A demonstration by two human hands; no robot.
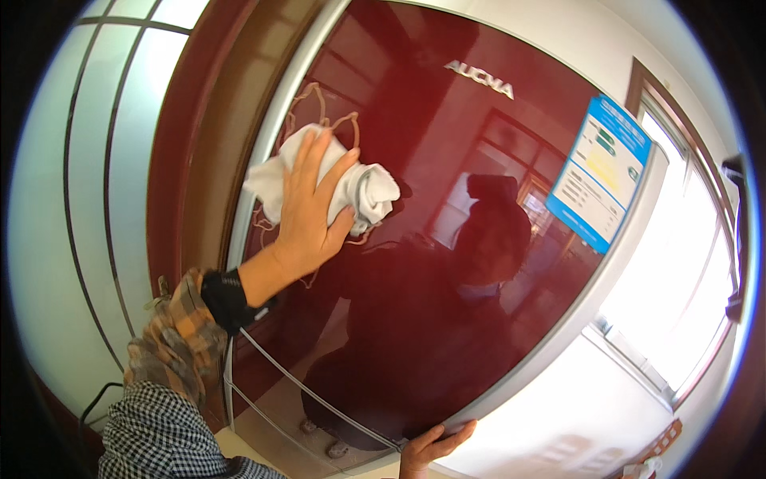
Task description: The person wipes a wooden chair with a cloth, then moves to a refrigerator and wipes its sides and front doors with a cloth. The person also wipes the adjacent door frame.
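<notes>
My left hand (305,209) lies with fingers spread over a crumpled white cloth (377,194), pressing it against the glossy dark red door (413,132) of an Aucma refrigerator. Part of a thin tan floral outline (357,126) on the door shows around the cloth; the rest is covered. Lower down, my right hand (435,448) holds the silver-grey right edge of the door near its bottom corner, with its wrist cut off by the frame. A plaid sleeve with a black cuff (224,299) covers my left forearm.
A blue and white label (598,173) with writing is stuck at the door's upper right. Frosted glass panels (54,197) in a dark red frame stand on the left. A bright window (670,257) is on the right. A brown slotted object (665,440) sits at the lower right.
</notes>
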